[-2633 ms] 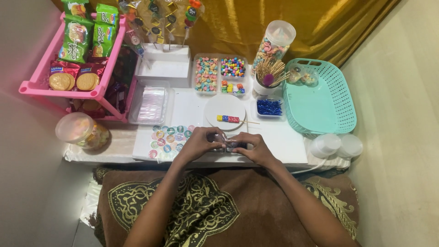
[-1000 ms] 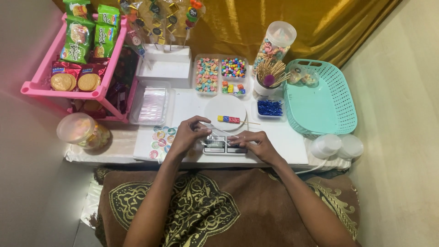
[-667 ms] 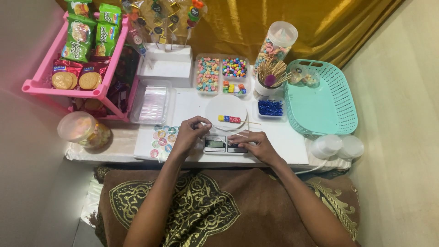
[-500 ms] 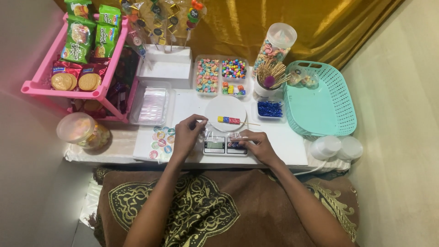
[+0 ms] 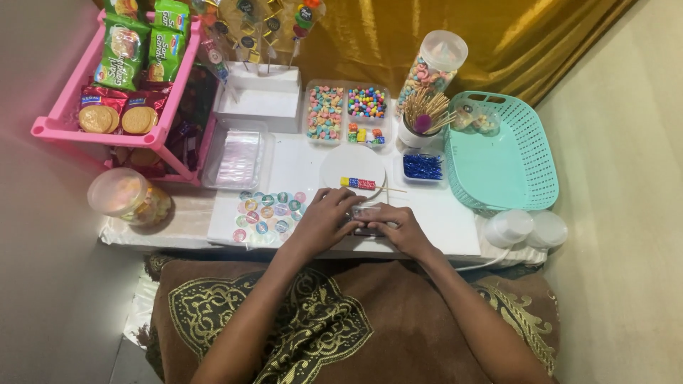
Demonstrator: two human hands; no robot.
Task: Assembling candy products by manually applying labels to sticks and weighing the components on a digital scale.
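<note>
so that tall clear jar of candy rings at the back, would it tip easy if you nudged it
Probably, yes. The tall clear jar is narrow for its height and already looks tilted, so a push near its lid could topple it. It looks well filled with candy rings, so likely weighty for its size. It stands close behind the cup of wooden sticks, which it might knock over.

At the table's [image 5: 441, 213] right edge is my mint basket [image 5: 498, 163]. At its left edge are the pink rack [image 5: 107, 128] with green packets [image 5: 142, 43]. My cloth [image 5: 341, 320] is brown with a gold pattern. The table is white.
</note>
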